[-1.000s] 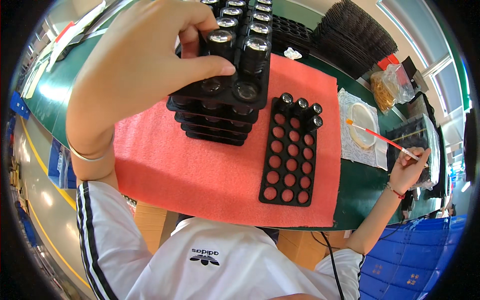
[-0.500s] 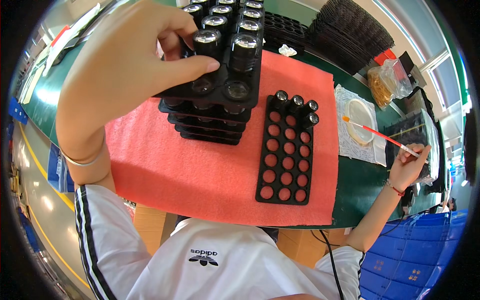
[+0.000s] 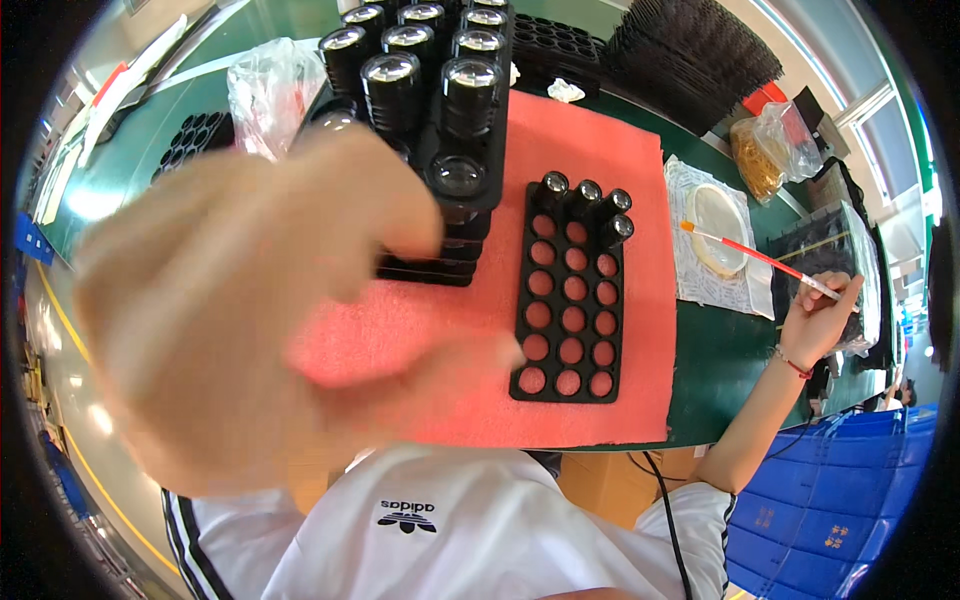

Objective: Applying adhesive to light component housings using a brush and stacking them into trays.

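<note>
My left hand [image 3: 270, 270] is smeared by motion close in front of the tray stack. Its thumb and fingers look apart, but whether it holds anything cannot be made out. Behind it stands a stack of black trays [image 3: 478, 196], the top one carrying black cylinders with clear domed lens ends [image 3: 470, 95]. A black holed tray [image 3: 556, 383] lies on the red mat, with several similar lens cylinders [image 3: 585, 198] at its far end. My right hand [image 3: 815, 318], fingers closed, grips a thin brush [image 3: 765, 260] with a red-and-white handle and orange tip, pointing left.
The red foam mat [image 3: 645, 300] covers part of the green table [image 3: 705, 390]. A round pale pad [image 3: 718, 230] sits on a white cloth. Behind are stacked black trays [image 3: 695, 65] and a bag of yellowish bits [image 3: 757, 160]. A clear plastic bag [image 3: 270, 90] lies far left.
My left hand has left the cylinder on the stacked trays and swung down toward me, now blurred. My right hand with the brush is nearly still. The view has shifted slightly.
</note>
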The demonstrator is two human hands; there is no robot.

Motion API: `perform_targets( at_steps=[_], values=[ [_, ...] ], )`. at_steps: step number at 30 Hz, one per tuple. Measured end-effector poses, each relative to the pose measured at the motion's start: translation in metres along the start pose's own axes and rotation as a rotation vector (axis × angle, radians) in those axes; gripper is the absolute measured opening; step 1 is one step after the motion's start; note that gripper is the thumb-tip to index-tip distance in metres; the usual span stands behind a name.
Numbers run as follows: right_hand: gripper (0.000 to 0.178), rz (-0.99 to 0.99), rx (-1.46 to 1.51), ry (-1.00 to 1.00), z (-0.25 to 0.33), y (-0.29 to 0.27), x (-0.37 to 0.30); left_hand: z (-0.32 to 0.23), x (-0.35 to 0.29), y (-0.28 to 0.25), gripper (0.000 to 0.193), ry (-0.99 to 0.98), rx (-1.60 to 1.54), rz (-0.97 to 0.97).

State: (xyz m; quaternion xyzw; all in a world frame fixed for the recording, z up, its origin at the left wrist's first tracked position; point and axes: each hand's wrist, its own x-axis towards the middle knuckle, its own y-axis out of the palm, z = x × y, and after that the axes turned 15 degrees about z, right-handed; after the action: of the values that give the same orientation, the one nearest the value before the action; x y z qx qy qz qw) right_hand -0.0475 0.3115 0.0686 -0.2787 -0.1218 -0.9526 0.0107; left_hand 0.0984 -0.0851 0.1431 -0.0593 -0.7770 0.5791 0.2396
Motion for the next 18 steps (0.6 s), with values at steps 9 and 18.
perform_targets(
  at_steps=[9, 18],
  values=[
    [0.039, -0.036, -0.008, -0.023, 0.002, 0.007, 0.001, -0.008, 0.011, 0.084, 0.069, 0.381, -0.276, 0.355],
    [0.036, 0.056, 0.006, -0.026, 0.003, -0.006, -0.001, 0.008, 0.028, 0.143, 0.077, 0.113, -0.328, 0.577]
  ],
)
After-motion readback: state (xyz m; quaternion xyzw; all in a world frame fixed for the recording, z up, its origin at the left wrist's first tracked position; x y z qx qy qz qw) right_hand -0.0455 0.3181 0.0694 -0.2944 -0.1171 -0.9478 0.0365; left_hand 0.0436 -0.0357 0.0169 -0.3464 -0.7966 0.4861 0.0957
